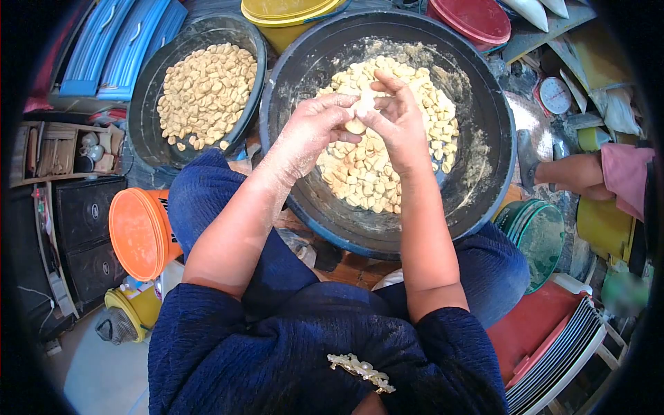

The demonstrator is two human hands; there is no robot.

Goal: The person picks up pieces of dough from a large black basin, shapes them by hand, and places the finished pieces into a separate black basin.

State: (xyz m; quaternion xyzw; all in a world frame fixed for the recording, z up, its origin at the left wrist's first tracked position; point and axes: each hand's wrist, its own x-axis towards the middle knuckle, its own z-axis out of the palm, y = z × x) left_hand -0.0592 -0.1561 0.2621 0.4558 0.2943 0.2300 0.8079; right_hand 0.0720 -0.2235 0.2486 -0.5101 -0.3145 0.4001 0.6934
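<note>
Both my hands meet above a large black basin [494, 131] that rests by my lap. Floury and bent at the fingers, my left hand [315, 128] pinches a small pale lump of dough [356, 126]. My right hand [400, 124] grips the same lump from the other side, its thumb pressed in and its upper fingers raised. Below them, many pale, flattened dough pieces [370, 173] lie heaped in the basin, with flour smeared on its wall. Fingers partly hide the lump.
At the left stands a smaller dark basin [145, 131] holding tan pieces [207, 93]. Around me are an orange bucket [138, 235], a yellow bucket [290, 10], a red tub [474, 21], a green container [543, 242] and a dial scale [555, 95]. A person's leg [574, 171] shows at right.
</note>
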